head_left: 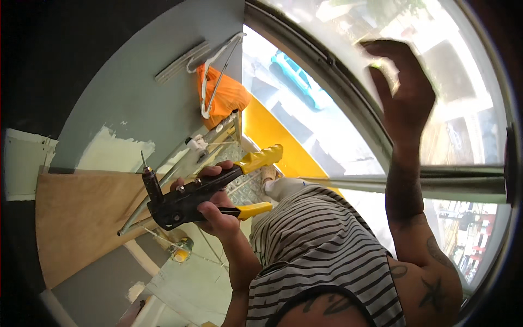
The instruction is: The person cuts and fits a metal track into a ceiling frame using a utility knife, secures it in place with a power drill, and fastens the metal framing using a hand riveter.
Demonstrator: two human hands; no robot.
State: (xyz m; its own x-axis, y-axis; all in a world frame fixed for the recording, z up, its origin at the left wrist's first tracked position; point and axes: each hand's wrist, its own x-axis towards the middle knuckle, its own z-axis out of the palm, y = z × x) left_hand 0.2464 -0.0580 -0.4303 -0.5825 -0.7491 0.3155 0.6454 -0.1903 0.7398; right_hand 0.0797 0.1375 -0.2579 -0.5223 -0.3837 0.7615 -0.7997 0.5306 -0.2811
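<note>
My left hand [220,210] is wrapped around the black body of a hand riveter [180,204] with yellow grips. The tool's two handles are spread apart, and a thin metal pin, looking like a rivet stem [143,158], sticks up out of its nose. My right hand [407,90] is raised in front of the bright window [457,136]. Its thumb and forefinger are curved with a gap between them, and nothing shows in it. The hand appears close to the window frame [348,76]; whether it touches is unclear.
An orange bag [223,95] and a white clothes hanger [210,82] hang by the grey wall [131,92]. Below are a metal rail [158,191], a brown board [92,218] and a yellow panel [283,144]. Through the opening, a turquoise car [297,79] stands far below.
</note>
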